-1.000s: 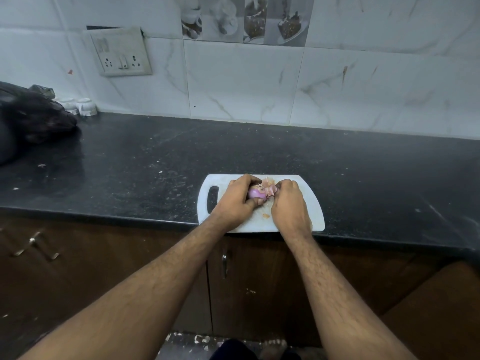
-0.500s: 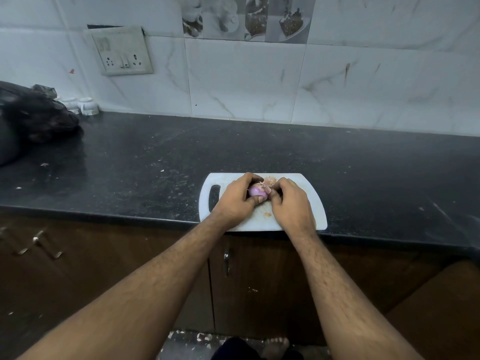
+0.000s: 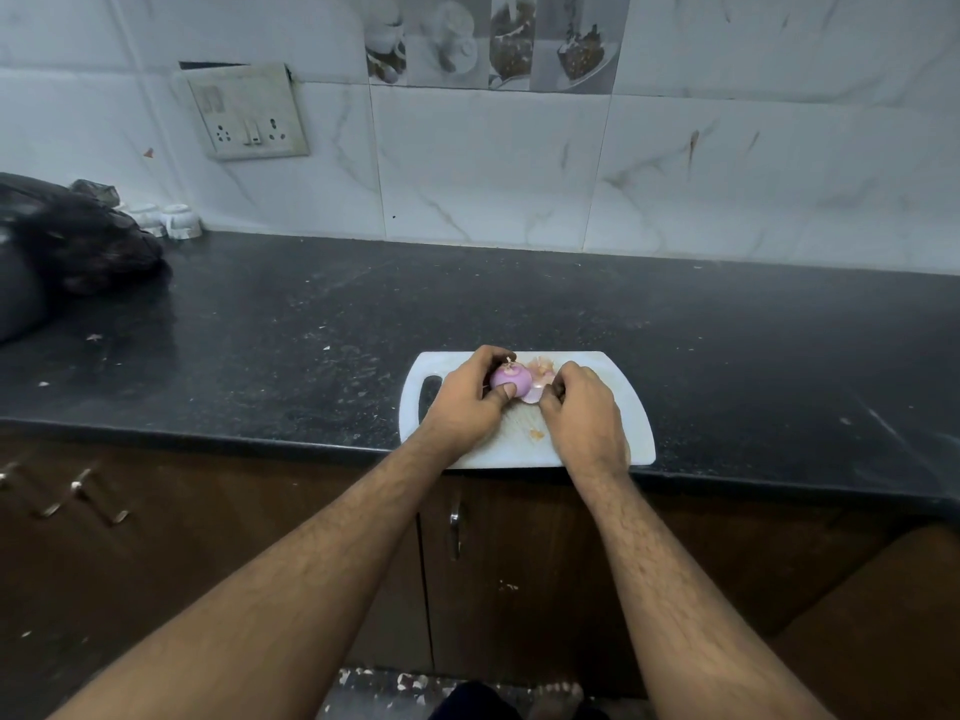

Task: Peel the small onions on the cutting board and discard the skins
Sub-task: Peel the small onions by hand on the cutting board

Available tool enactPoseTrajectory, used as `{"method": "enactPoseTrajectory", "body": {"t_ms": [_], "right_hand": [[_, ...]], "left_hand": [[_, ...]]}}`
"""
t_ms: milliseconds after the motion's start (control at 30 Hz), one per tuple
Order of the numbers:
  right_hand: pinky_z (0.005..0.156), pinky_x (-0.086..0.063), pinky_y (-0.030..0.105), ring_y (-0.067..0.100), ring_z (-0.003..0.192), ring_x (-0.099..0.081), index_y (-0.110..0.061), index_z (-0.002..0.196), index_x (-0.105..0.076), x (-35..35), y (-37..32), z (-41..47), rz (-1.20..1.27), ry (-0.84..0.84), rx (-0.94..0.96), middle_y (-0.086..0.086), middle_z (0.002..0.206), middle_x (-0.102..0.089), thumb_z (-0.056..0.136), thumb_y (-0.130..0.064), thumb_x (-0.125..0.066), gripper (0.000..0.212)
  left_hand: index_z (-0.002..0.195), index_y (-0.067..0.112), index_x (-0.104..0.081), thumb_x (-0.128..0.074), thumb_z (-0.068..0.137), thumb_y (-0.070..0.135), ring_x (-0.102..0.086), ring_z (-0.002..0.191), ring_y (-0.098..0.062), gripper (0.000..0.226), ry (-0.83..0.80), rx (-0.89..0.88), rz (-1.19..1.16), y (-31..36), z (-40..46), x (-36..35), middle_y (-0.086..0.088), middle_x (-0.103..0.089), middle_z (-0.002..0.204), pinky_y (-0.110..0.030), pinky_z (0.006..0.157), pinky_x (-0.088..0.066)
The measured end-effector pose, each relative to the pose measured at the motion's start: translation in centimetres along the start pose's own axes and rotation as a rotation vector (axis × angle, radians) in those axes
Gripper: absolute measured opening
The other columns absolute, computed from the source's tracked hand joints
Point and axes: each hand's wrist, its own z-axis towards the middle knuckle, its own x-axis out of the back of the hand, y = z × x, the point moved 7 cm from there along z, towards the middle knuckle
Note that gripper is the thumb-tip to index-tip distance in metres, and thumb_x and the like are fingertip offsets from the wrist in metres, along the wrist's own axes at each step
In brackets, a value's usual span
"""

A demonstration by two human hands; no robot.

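Note:
A white cutting board lies at the front edge of the black counter. Over it, my left hand grips a small purple onion, thumb on its near side and fingers curled over the top. My right hand pinches a pale pink strip of skin that still hangs from the onion's right side. A small heap of peeled skins lies on the board just behind the hands. One more scrap of skin sits on the board between my wrists.
A black plastic bag lies at the counter's far left, with small white cups behind it. A switch and socket plate is on the tiled wall. Brown cabinet doors with metal handles run below the counter.
My right hand has drawn away to the right, pulling a strip of skin off the onion. More of the purple onion shows now in my left hand.

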Motion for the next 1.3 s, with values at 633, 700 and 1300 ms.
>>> {"method": "enactPoseTrajectory", "body": {"t_ms": [633,700,1300], "right_hand": [[0.079,-0.049,0.033,0.018,0.105,-0.055,-0.017,0.122,-0.064,-0.2,0.5,0.1,0.042,0.072,0.034,-0.001,0.115,-0.055,0.101,-0.016,-0.049,0.025],[0.083,-0.042,0.029,0.018,0.11,-0.054,-0.017,0.127,-0.062,-0.1,0.2,0.1,0.107,0.051,0.093,-0.001,0.118,-0.058,0.104,-0.028,-0.047,0.03],[0.087,-0.052,0.03,0.007,0.105,-0.062,-0.028,0.124,-0.073,-0.4,0.5,0.0,0.231,-0.034,0.165,-0.012,0.111,-0.072,0.099,-0.028,-0.064,0.027]], "left_hand": [[0.13,0.027,-0.062,-0.048,0.108,0.015,-0.061,0.115,-0.004,0.028,-0.031,0.017,-0.112,0.1,-0.1,0.0,0.012,-0.067,0.12,-0.006,0.09,-0.045],[0.13,0.023,-0.062,-0.049,0.107,0.011,-0.061,0.122,-0.01,0.028,-0.058,-0.014,-0.102,0.3,-0.1,-0.2,0.006,-0.068,0.127,-0.017,0.103,-0.045],[0.126,0.016,-0.068,-0.088,0.082,0.023,-0.062,0.116,-0.018,0.049,-0.037,-0.014,0.111,0.4,-0.1,-0.2,-0.002,-0.054,0.124,-0.031,0.103,-0.052]]}}
